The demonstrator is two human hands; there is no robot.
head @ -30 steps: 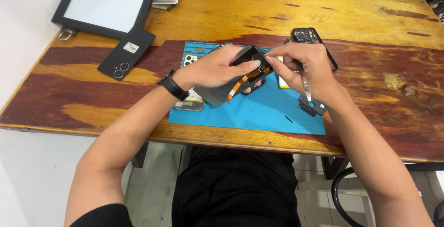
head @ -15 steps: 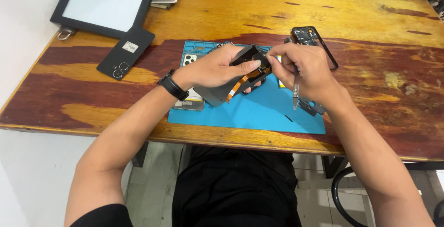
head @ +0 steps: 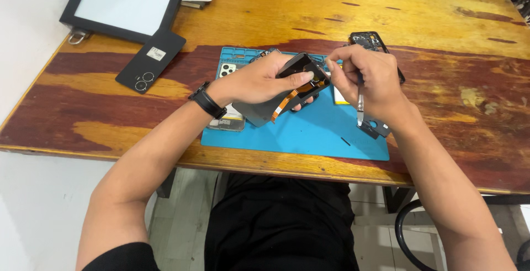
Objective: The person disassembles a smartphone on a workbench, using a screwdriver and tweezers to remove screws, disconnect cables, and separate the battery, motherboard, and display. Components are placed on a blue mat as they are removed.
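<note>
Left hand (head: 259, 80) grips an opened phone (head: 287, 91) above the blue mat (head: 309, 133); right hand (head: 367, 77), just beside it, pinches tweezers (head: 360, 105).

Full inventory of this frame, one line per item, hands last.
Table: 1, orange and dark red wood, fills the view.
Mat: 1, blue, table centre.
Phone part: 1, dark with orange flex strip, in left hand over the mat.
Tool: 1, thin, metal, in right hand.
Back cover: 1, black, left of mat.
Frame: 1, black with white panel, far left corner.
Open phone: 1, black, behind right hand.
Small part: 1, dark, mat's right edge.
Watch: 1, black, left wrist.
Left hand: grips phone part.
Right hand: grips tool.
</note>
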